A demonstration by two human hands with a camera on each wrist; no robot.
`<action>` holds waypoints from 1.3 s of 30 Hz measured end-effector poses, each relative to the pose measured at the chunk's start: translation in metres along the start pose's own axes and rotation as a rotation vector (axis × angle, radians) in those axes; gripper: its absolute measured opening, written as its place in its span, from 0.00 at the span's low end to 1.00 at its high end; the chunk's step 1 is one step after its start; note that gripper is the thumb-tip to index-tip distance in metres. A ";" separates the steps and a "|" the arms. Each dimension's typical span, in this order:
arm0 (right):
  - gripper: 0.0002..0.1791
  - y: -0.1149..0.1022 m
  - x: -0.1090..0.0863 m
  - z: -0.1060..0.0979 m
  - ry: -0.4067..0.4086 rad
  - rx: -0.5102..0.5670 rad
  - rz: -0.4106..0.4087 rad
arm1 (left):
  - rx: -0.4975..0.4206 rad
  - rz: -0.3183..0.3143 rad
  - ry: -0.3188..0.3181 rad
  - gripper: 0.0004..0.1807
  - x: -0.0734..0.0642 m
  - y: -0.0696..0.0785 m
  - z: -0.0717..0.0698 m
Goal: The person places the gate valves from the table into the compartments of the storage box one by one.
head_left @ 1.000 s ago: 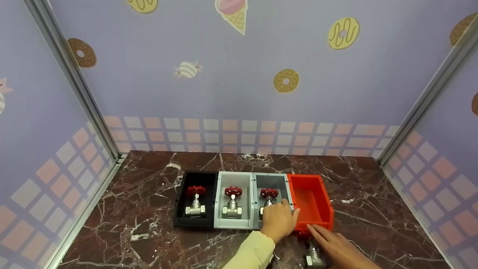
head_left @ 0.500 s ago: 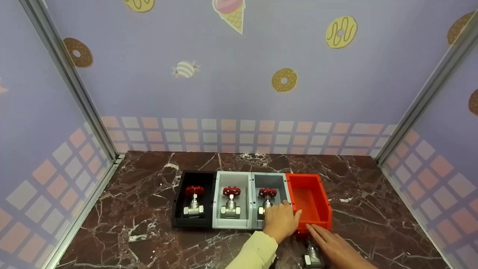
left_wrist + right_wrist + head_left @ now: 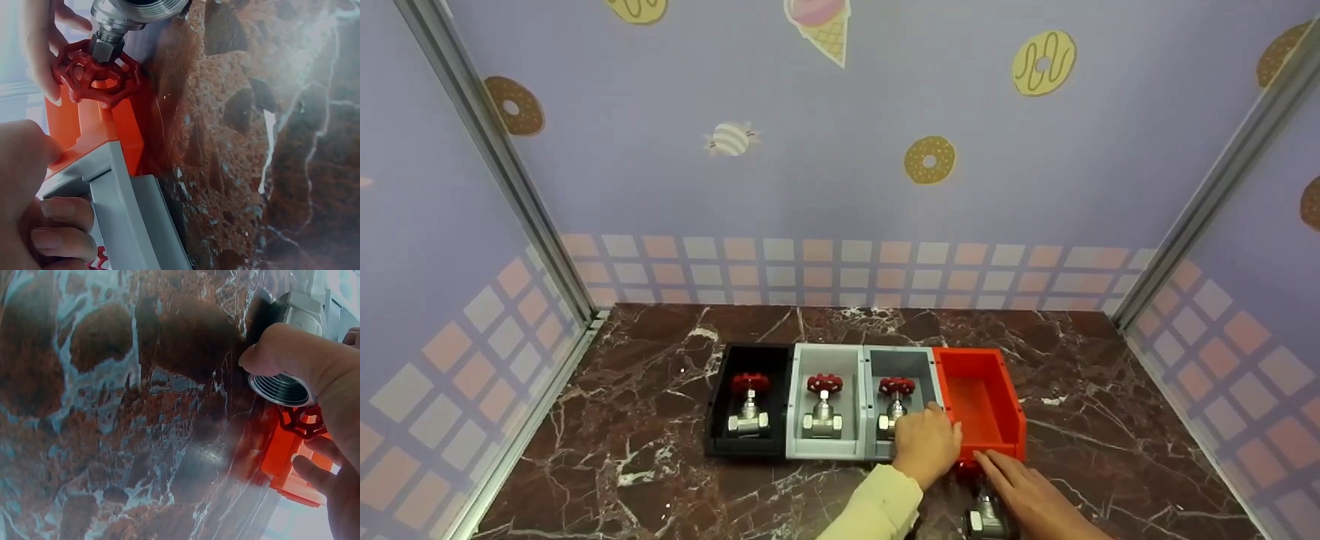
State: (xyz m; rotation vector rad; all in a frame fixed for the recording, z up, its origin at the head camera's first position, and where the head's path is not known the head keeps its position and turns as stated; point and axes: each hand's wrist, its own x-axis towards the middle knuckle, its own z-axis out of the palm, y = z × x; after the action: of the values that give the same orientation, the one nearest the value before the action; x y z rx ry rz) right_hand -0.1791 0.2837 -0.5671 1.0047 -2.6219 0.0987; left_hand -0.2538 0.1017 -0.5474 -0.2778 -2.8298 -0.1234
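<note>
My left hand point(image 3: 928, 446) grips the front of the wall where the grey bin point(image 3: 915, 361) meets the orange bin point(image 3: 976, 397). Its fingers curl inside the grey bin, in the left wrist view. A metal valve point(image 3: 988, 517) with a red handwheel point(image 3: 97, 76) is in my right hand point(image 3: 1039, 499), just before the orange bin. The thumb lies across the valve body point(image 3: 304, 312) in the right wrist view, while other fingertips reach the orange bin's front. Part of the valve is hidden behind the right hand.
Left of the grey bin stand a white bin point(image 3: 829, 450) and a black bin point(image 3: 746, 448), joined in a row. Black, white and grey each hold a red-wheeled valve. The row rests on a dark red marbled tabletop point(image 3: 645, 420), with patterned walls point(image 3: 840, 195) around it.
The left hand has slid slightly to the right along the bin front, uncovering more of the grey bin's valve. The right hand and its valve stay nearly still. The head view has shifted slightly.
</note>
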 end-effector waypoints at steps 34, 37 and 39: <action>0.68 -0.003 0.000 -0.011 0.030 0.119 0.025 | 0.099 0.022 -0.048 0.29 -0.001 0.004 0.005; 0.68 -0.001 0.000 -0.010 0.067 0.105 -0.006 | 0.101 0.031 -0.025 0.28 -0.001 0.003 0.005; 0.68 -0.001 0.000 -0.010 0.077 0.107 -0.013 | 0.101 0.032 -0.022 0.28 -0.001 0.003 0.005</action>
State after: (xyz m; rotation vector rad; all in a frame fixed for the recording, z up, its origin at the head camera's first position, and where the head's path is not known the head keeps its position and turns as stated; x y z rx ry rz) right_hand -0.1755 0.2848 -0.5575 1.0320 -2.5626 0.2724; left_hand -0.2532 0.1051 -0.5526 -0.3037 -2.8407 0.0300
